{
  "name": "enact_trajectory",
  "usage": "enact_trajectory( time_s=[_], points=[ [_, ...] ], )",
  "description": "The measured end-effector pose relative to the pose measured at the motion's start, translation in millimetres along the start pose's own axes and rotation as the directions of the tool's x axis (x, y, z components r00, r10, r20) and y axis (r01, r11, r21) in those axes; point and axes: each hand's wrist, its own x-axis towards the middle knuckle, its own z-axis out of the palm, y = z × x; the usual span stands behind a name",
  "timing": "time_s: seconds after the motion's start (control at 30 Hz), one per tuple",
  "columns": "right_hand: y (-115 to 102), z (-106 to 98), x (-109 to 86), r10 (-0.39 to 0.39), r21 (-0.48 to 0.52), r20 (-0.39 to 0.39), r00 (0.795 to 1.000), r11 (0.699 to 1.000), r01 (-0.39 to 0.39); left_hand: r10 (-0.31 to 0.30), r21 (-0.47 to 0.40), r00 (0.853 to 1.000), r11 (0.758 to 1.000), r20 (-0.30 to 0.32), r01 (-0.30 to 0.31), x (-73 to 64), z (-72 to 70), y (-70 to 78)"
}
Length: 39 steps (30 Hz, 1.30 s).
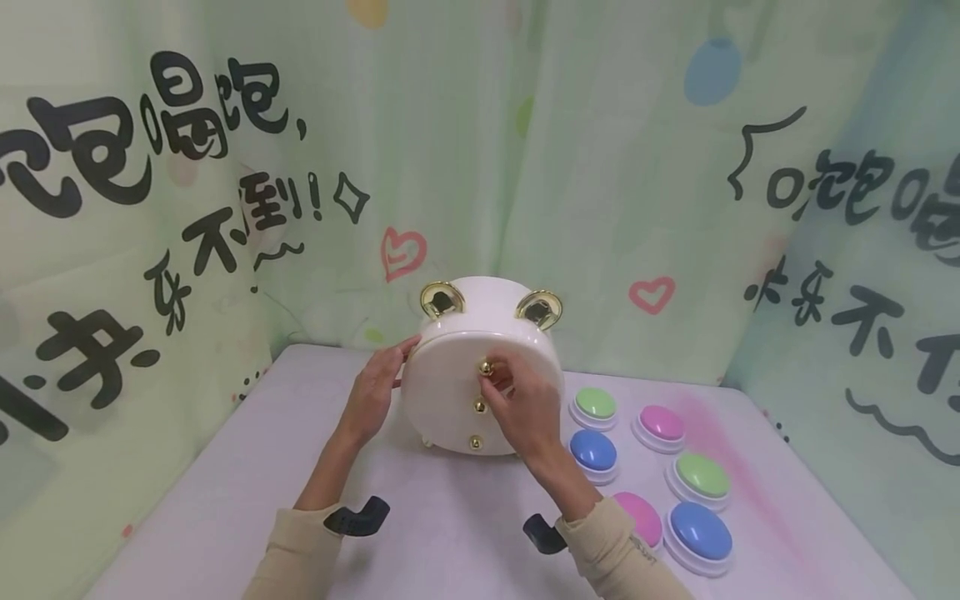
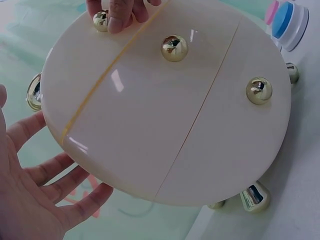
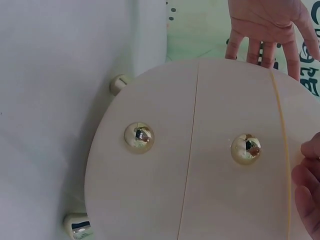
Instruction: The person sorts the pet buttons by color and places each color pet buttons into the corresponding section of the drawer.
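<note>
A white, round drawer box (image 1: 438,392) stands on short gold feet (image 2: 255,196), with two gold ear-like rings (image 1: 539,309) on top. Thin seams split its front into three drawers, each with a round gold knob. My right hand (image 1: 527,408) pinches the top knob (image 1: 485,367) between thumb and fingers. The middle knob (image 2: 174,48) and bottom knob (image 2: 259,90) are untouched. Against the box's left edge lies my left hand (image 1: 372,396), its fingers spread and nearly straight. The upper seam looks wider and yellowish beside the thin lower one.
To the right of the box, several round push buttons in green (image 1: 597,402), pink (image 1: 662,422) and blue (image 1: 701,531) sit on white bases. All stand on a pale table (image 1: 225,492). A patterned curtain (image 1: 600,167) with lettering hangs behind and at both sides.
</note>
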Motion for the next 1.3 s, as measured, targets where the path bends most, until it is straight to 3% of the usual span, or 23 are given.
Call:
enact_trajectory(
  time_s=[0.47,0.7,1.3],
  points=[
    [-12.2,-11.1,-15.6,-0.021,0.038,-0.017,1.0,0.999,0.022,-0.036,-0.083,0.999,0.996,-0.02,0.034,2.2,-1.7,-4.6],
    [-17.5,-15.5,-22.3,-0.064,0.037,-0.045,0.997,0.997,0.066,-0.07,-0.082,0.997,0.994,-0.011,0.069,2.4,-1.4,-6.6],
    [-27.5,-21.4,-34.9,-0.141,0.013,-0.087,0.986,0.99,0.142,-0.06,-0.083,0.998,0.995,-0.018,0.058,0.9,-1.0,-4.7]
  ],
)
